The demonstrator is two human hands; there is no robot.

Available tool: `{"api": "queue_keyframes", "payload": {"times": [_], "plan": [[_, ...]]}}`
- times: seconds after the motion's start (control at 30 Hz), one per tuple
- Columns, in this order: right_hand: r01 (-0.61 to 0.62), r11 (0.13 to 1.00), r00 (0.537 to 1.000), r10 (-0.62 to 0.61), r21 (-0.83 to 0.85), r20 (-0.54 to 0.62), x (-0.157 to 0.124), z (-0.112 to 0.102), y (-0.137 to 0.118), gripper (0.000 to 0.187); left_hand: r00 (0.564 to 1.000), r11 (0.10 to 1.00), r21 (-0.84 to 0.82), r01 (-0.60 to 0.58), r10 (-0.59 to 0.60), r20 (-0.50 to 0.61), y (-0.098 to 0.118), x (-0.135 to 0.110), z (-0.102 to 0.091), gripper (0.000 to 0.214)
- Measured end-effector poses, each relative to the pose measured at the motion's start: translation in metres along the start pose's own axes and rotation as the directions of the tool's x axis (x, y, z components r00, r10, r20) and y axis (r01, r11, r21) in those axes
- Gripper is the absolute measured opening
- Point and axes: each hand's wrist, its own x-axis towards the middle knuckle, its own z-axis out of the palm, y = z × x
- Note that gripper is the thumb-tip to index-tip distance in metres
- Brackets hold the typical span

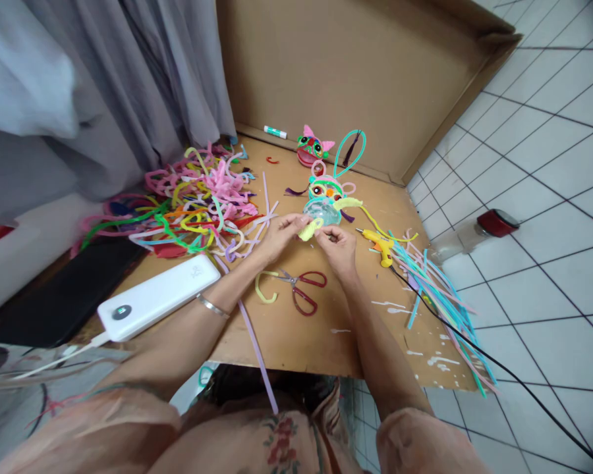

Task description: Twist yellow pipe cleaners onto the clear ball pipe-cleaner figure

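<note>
Between my two hands is a pale yellow pipe cleaner (308, 230) bent into a small loop. My left hand (282, 236) pinches its left side, and my right hand (337, 246) has its fingertips closed on the right side. Just beyond the fingers sits a turquoise rounded piece (322, 209), in front of a colourful pipe-cleaner animal head (326, 189) with round eyes and pink loop ears. Another yellow strip (348, 203) lies at its right. Red-handled scissors (304, 289) rest below my hands, beside a curved yellow offcut (261, 289).
A tangled pile of pipe cleaners (217, 191) covers the left. A white power bank (158, 297) lies in front of it. To the right are a yellow glue gun (381, 246) with a black cord and straight pipe cleaners (445, 296). A red-and-pink head (311, 150) stands at the back.
</note>
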Motion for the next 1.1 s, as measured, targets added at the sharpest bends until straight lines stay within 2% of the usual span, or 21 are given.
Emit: {"api": "queue_keyframes", "payload": {"times": [0.27,0.37,0.53,0.67,0.87,0.97,1.1], "plan": [[0.116,0.989,0.993,-0.112,-0.094,0.047,-0.004,0.002,-0.003,0.023,0.995,0.988,0.125,-0.091,0.096,-0.037,-0.003,-0.004,0.006,0.04],[0.087,0.993,0.996,-0.084,-0.082,0.032,-0.004,0.002,-0.002,0.024,0.994,0.991,0.115,-0.067,0.076,-0.074,-0.003,-0.005,0.008,0.041],[0.012,0.998,1.0,-0.011,-0.054,0.027,-0.004,0.0,-0.001,0.028,1.0,0.999,0.046,0.02,-0.019,-0.025,-0.001,-0.003,0.009,0.045],[-0.043,0.999,0.998,0.042,0.029,0.05,-0.002,-0.001,0.001,0.032,0.998,0.999,0.042,0.015,-0.013,-0.067,-0.001,-0.001,0.006,0.044],[-0.041,0.998,0.999,0.041,0.055,-0.002,0.003,-0.004,0.011,0.029,0.996,0.997,-0.06,0.052,-0.056,-0.07,-0.001,0.0,0.003,0.046],[0.009,1.0,1.0,-0.009,-0.02,0.015,0.002,-0.005,0.012,0.022,0.994,0.997,-0.049,0.052,-0.057,-0.095,-0.002,0.0,0.003,0.047],[0.196,0.957,0.98,-0.198,-0.214,0.014,-0.002,-0.007,0.002,0.015,0.99,0.998,-0.03,0.047,-0.051,-0.132,-0.005,0.002,0.002,0.046]]}}
